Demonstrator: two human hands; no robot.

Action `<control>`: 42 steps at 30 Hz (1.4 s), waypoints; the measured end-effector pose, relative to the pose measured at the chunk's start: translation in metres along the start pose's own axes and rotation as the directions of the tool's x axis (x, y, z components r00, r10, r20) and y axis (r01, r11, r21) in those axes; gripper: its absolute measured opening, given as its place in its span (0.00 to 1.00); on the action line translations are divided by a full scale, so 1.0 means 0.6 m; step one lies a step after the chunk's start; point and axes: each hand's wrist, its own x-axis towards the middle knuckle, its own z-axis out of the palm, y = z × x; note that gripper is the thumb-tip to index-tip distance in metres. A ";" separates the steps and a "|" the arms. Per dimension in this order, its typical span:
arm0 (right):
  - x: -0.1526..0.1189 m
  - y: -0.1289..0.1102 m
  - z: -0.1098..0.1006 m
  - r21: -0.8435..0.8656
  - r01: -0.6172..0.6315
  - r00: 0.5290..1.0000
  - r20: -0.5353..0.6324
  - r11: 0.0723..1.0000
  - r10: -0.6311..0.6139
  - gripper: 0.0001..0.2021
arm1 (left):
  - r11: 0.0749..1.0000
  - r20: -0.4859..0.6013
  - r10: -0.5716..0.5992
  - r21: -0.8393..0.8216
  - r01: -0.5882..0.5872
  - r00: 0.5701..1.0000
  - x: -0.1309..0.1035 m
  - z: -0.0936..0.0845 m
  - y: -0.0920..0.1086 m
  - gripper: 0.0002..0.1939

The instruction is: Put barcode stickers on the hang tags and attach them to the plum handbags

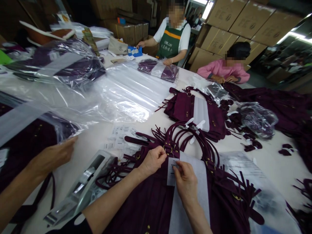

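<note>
A dark purple handbag (148, 198) with fringed ends and looped handles (176, 130) lies in front of me, a strip of white paper (193, 175) over its middle. My left hand (153, 160) is closed in a pinch at the base of the handle, seemingly on the thin string of a hang tag. My right hand (186, 178) grips the white hang tag (171, 172) between thumb and fingers, over the paper strip. The string itself is mostly hidden by my left fingers.
Left of me, a co-worker's hand (57, 151) touches a plastic-wrapped purple bag (31, 130). A tape dispenser (80, 188), barcode labels (122, 136) and clear plastic bags (136, 87) lie on the table. Another purple bag (180, 105) sits beyond. Two people work across the table.
</note>
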 end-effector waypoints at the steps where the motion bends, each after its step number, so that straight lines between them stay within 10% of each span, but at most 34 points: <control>1: 0.001 0.001 0.002 -0.025 0.014 1.000 0.015 1.000 -0.013 0.07 | 1.000 -0.006 0.014 0.020 -0.014 1.000 -0.001 0.001 -0.001 0.05; 9: -0.002 0.006 0.010 -0.177 0.027 1.000 -0.001 0.984 -0.028 0.11 | 0.960 0.071 0.168 0.214 -0.179 0.983 -0.004 0.012 0.001 0.07; 18: 0.019 -0.015 0.000 0.231 -0.293 0.954 0.132 0.928 0.268 0.08 | 0.931 0.230 0.187 0.269 -0.247 0.955 0.001 0.021 -0.001 0.10; 31: 0.002 -0.035 0.022 0.800 -0.533 0.728 0.267 0.276 0.631 0.18 | 0.990 0.079 0.077 0.116 -0.086 0.994 0.004 0.017 0.008 0.08; 42: 0.012 -0.038 0.046 0.818 -0.416 0.793 0.112 0.397 0.599 0.12 | 0.996 0.066 0.062 0.057 -0.066 0.996 0.002 0.021 0.004 0.08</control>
